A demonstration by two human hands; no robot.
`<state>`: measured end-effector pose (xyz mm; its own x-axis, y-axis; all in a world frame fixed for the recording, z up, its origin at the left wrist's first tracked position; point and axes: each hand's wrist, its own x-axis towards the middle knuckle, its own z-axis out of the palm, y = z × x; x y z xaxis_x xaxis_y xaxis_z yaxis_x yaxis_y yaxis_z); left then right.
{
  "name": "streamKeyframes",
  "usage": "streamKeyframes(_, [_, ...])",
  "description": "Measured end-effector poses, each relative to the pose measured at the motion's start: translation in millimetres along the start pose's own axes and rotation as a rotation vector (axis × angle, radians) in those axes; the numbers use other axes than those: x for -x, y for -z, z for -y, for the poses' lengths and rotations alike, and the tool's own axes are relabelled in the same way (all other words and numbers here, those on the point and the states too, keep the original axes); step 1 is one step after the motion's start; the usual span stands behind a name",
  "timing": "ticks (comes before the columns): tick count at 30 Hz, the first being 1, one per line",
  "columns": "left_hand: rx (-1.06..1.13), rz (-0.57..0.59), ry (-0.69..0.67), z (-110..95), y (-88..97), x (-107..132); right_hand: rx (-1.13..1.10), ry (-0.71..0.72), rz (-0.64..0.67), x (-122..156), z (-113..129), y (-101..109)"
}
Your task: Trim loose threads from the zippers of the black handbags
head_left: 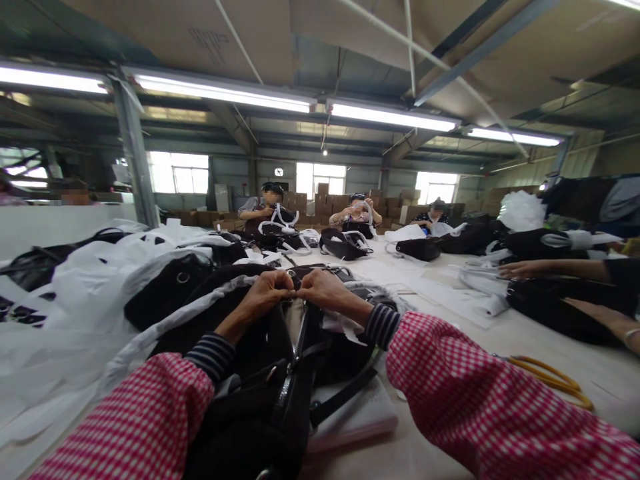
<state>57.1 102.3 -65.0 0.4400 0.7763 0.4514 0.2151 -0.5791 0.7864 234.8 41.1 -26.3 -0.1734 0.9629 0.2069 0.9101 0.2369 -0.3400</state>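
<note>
A black bag [250, 427] lies in front of me, its metal zipper [296, 347] partly open over a light lining. My left hand [267, 293] pinches at the far end of the zipper opening, fingers closed. Right beside it, my right hand [323, 290] is closed too, fingertips almost touching the left ones. Whatever sits between the fingertips is too small to make out. A strap wrapped in white paper [185, 310] runs along the bag's left side. Under the bag's right edge is a stack of white sheets in plastic [360, 417].
Yellow-handled scissors [550, 380] lie to the right on the white table [450, 413]. White wrapping paper [100, 280] and more black bags [167, 287] crowd the left. A co-worker's hands [600, 313] rest on a black bag at right. Several people [355, 213] work across the table.
</note>
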Motion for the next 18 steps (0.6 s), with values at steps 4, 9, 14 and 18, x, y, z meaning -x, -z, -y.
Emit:
streamKeyframes(4, [-0.021,-0.024,-0.017,2.2,1.4,0.3,0.000,-0.040,0.046,-0.1,7.5,4.1])
streamKeyframes(9, [-0.033,-0.039,-0.007,1.0,3.6,2.9,0.038,-0.061,0.107,-2.9,14.5,9.6])
streamKeyframes(14, [0.002,-0.042,-0.010,1.3,4.1,3.7,0.079,-0.059,0.051,-5.5,21.9,2.2])
streamKeyframes(18, [0.025,-0.061,-0.013,3.3,3.4,3.2,0.113,-0.083,0.002,-10.0,30.6,-9.0])
